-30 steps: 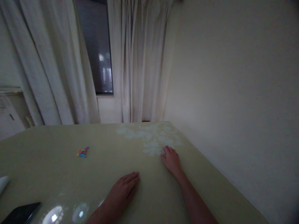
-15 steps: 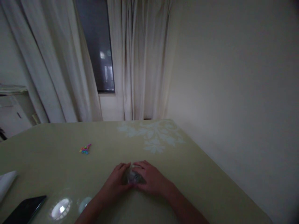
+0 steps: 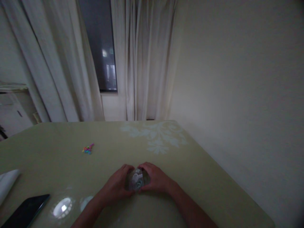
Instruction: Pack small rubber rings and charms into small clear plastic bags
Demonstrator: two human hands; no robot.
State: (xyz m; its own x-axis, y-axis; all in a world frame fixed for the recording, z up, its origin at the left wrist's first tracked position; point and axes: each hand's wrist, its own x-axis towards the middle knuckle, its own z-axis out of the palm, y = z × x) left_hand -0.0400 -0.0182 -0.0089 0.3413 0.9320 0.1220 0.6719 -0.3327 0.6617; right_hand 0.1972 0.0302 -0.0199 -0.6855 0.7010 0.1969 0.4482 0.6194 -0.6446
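Between my hands is a small clear plastic packet [image 3: 136, 180] with grey and dark round shapes inside, too blurred to name. My left hand [image 3: 119, 182] curves round its left side, thumb at the near edge and fingers at the far edge. On the opposite side my right hand [image 3: 155, 178] grips the packet the same way, thumb low and fingertips at the top. A gap between the fingertips leaves the packet's middle uncovered. Farther off to the left lies a little heap of bright coloured pieces [image 3: 88, 148].
The pale green table [image 3: 201, 190] has a white flower pattern at its far right. A black phone [image 3: 26, 209] and a white sheet or roll [image 3: 8, 183] lie at the left edge. Lamp reflections shine near my left forearm. A wall [image 3: 237, 95] borders the right side.
My right hand has drawn slightly to the right, its fingers no longer covering the packet's top, so more of the packet shows. The view has tilted a little.
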